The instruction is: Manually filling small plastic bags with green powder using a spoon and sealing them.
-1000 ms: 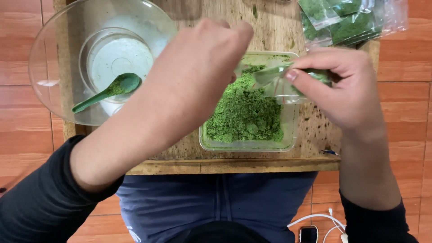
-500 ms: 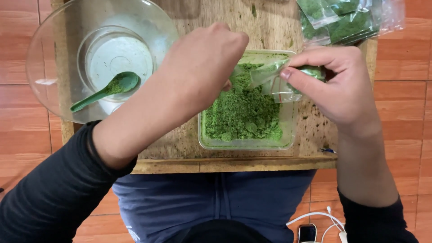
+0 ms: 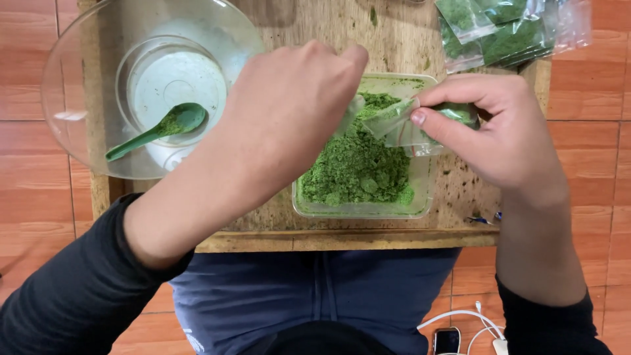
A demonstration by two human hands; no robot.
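Observation:
A small clear plastic bag [image 3: 401, 128] with some green powder in it is held between both hands over a clear rectangular tub [image 3: 427, 190] full of green powder [image 3: 358, 167]. My left hand [image 3: 289, 112] pinches the bag's left edge with closed fingers. My right hand [image 3: 493, 131] grips the bag's right side, thumb pressed along its top. The tub stands on a small wooden table [image 3: 407, 33].
A clear glass bowl [image 3: 79, 79] at the table's left holds a round white lid and a green spoon [image 3: 161, 128] with powder on it. Several filled bags of green powder [image 3: 499, 29] lie at the back right. A phone and white cable [image 3: 453, 335] lie on the tiled floor.
Both hands have shifted slightly with the bag over the tub; the left hand has drawn a little nearer the bag's edge. The view has drifted a little.

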